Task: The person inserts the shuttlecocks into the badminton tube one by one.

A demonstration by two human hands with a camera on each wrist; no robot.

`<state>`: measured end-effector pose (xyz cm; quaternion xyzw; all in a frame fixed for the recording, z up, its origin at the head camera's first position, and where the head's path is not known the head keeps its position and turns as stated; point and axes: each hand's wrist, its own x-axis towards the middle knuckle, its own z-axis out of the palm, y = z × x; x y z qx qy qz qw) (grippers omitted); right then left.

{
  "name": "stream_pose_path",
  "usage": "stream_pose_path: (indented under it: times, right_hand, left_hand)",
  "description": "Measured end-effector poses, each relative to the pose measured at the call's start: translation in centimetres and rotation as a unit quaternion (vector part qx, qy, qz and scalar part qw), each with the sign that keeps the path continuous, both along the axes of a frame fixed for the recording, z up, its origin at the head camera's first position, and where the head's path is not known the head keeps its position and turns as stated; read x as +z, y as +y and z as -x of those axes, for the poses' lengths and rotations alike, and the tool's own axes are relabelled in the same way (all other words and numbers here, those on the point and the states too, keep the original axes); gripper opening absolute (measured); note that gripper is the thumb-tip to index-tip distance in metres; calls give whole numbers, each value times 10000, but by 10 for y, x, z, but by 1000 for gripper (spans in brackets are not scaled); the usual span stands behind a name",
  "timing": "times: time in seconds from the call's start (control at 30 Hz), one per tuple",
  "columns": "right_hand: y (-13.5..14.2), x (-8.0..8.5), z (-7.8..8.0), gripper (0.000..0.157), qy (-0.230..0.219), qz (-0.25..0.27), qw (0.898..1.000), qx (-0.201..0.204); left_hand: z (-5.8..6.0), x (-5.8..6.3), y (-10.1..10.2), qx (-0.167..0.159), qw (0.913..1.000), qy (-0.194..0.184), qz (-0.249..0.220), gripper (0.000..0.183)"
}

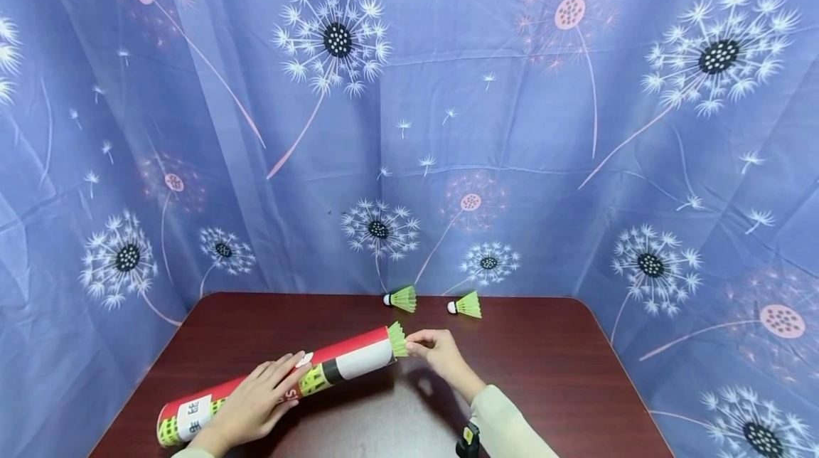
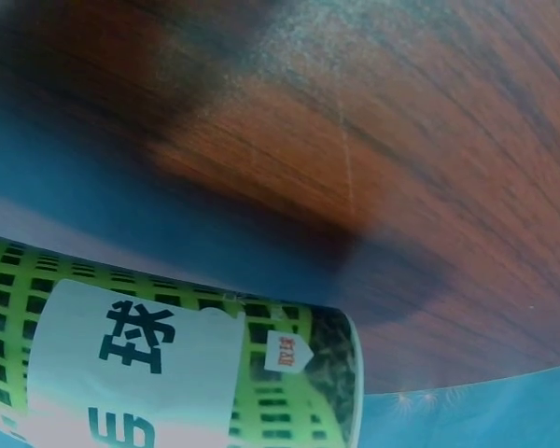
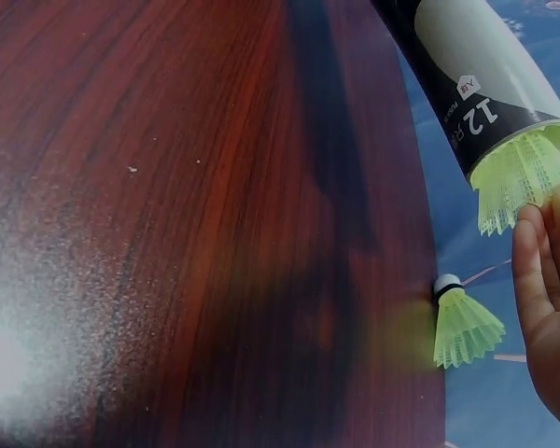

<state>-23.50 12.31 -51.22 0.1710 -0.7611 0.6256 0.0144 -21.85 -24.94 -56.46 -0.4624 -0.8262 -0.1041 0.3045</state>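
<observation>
A long shuttlecock tube, red and white with a yellow-green pattern, lies slantwise across the left half of the table, its mouth toward the right. My left hand holds it around the middle, fingers over the top and thumb on the near side. A yellow-green shuttlecock sits partly inside the mouth, skirt outward, its head hidden. My right hand pinches the skirt's edge between thumb and fingers. In the right wrist view, that shuttlecock's skirt juts from the tube end. The left hand is out of the left wrist view, where the tube's printed end shows.
Two more yellow-green shuttlecocks lie at the table's back edge: a left one and a right one. The dark red-brown wooden table ends against a blue curtain with a dandelion print.
</observation>
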Motion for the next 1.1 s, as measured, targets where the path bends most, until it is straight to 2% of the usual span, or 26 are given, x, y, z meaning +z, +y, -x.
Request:
stream_pose_path:
  times: [0.33,0.53,0.97,1.1]
  right_hand:
    - [-5,-1,-2,11,-30,-4,9999,-138]
    - [-8,0,-3,11,-54,-107,9999,-96]
    - [-17,0,-5,10,-113,135,9998,90]
    - [-19,2,-6,11,16,106,9999,101]
  left_hand:
    - [-1,-2,0,-37,10000,-27,-22,51]
    - [-2,0,3,-35,10000,-4,-23,51]
    - [-3,0,4,5,10000,41,-12,51]
    - [-2,0,5,17,10000,20,-26,51]
